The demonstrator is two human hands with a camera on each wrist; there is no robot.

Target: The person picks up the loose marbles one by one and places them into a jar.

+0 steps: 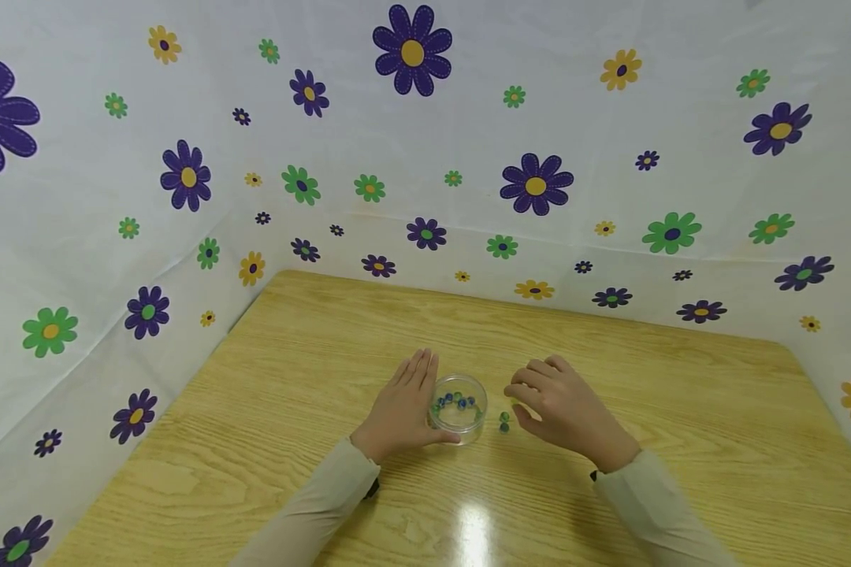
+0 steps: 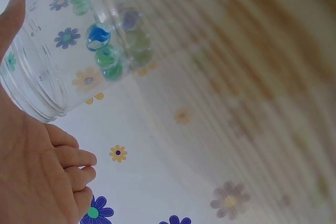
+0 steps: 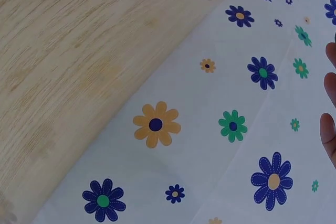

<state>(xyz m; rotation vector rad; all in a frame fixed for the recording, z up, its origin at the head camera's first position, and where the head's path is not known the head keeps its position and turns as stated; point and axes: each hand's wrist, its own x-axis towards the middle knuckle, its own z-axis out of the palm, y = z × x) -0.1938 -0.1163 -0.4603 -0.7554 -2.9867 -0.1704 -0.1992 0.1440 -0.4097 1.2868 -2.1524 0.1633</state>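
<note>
A clear round jar (image 1: pixel 458 435) stands on the wooden table with several green and blue glass marbles (image 2: pixel 106 56) inside. My left hand (image 1: pixel 403 405) lies along the jar's left side, fingers straight and together, thumb stretched across its near side. Right of the jar, two marbles (image 1: pixel 504 422) lie close together on the table. Just beyond them, my right hand (image 1: pixel 556 403) has bent fingers and pinches a small yellow-green marble (image 1: pixel 514 401) between thumb and forefinger. Only a few right fingertips (image 3: pixel 328 127) show at the right wrist view's edge; the pinch is hidden there.
The light wooden table (image 1: pixel 312 331) reaches back to a white flower-printed cloth (image 1: pixel 468 134), which hangs behind it and at both sides. A bright reflection lies on the table near me.
</note>
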